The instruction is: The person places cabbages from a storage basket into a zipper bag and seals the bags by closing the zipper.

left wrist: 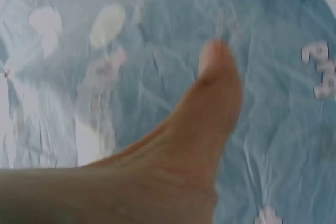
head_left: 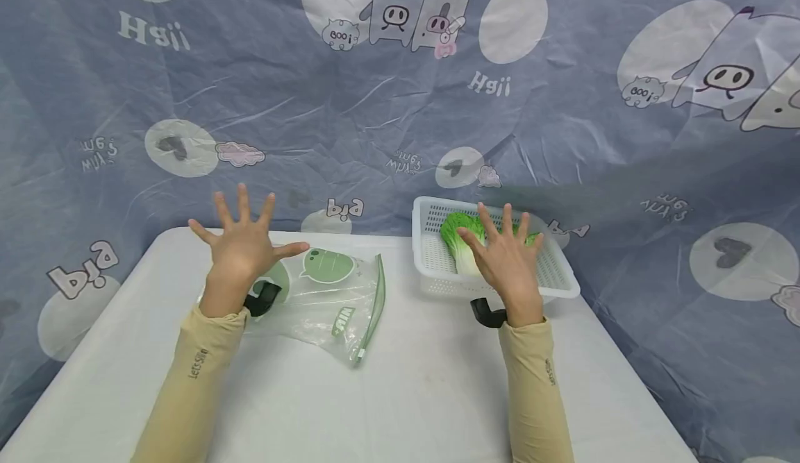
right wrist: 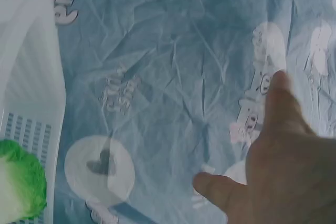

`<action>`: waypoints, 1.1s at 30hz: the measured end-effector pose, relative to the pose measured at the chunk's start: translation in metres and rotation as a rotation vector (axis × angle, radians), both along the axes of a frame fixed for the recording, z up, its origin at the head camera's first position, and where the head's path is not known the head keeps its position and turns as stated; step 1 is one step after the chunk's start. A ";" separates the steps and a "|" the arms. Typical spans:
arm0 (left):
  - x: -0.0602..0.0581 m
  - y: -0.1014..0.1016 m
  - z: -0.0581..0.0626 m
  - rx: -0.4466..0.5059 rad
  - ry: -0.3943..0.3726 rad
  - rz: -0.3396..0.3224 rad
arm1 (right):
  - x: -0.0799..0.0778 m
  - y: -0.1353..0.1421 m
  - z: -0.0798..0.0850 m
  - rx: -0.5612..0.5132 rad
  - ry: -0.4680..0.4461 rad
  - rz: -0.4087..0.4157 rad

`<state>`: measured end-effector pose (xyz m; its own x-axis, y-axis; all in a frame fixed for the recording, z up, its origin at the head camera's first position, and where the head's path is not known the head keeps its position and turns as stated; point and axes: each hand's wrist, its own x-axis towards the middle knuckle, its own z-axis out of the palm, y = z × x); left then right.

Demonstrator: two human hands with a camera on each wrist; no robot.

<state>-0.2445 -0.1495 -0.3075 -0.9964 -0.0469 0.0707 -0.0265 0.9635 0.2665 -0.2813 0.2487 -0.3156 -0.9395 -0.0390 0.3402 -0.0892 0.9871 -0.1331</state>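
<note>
My left hand (head_left: 242,248) is raised with its fingers spread, in front of a clear zip bag (head_left: 319,310) with green prints that lies on the table. Nothing is in that hand; the left wrist view shows mostly its thumb (left wrist: 220,77). With fingers also spread, my right hand (head_left: 507,258) is held up in front of a white plastic basket (head_left: 437,268) and holds nothing. Inside the basket lies a leafy vegetable with green leaves and a white stem (head_left: 459,230), like a small cabbage, partly hidden by the hand. More green shows behind the fingers.
A white-covered table (head_left: 412,386) spreads below both arms. Behind it and at its sides hangs a blue-grey cloth (head_left: 350,116) with cartoon prints. Black wrist mounts (head_left: 489,314) sit at both wrists, near the yellowish sleeves (head_left: 531,373).
</note>
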 end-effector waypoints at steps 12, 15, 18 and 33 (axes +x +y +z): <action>-0.013 0.106 -0.053 -0.034 0.384 -0.171 | 0.006 -0.059 -0.031 -0.263 0.072 0.366; -0.017 0.127 -0.071 0.028 0.378 -0.204 | 0.007 -0.072 -0.053 -0.373 -0.005 0.373; -0.021 0.138 -0.088 0.090 0.297 -0.253 | 0.007 -0.081 -0.079 -0.447 -0.141 0.349; -0.030 0.148 -0.124 0.190 0.129 -0.339 | 0.005 -0.095 -0.145 -0.513 -0.505 0.296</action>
<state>-0.2740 -0.0016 -0.4311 -0.9412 0.2582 0.2177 0.3292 0.8453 0.4208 -0.2764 0.1532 -0.4605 -0.9606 -0.2654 -0.0825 -0.1464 0.7354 -0.6617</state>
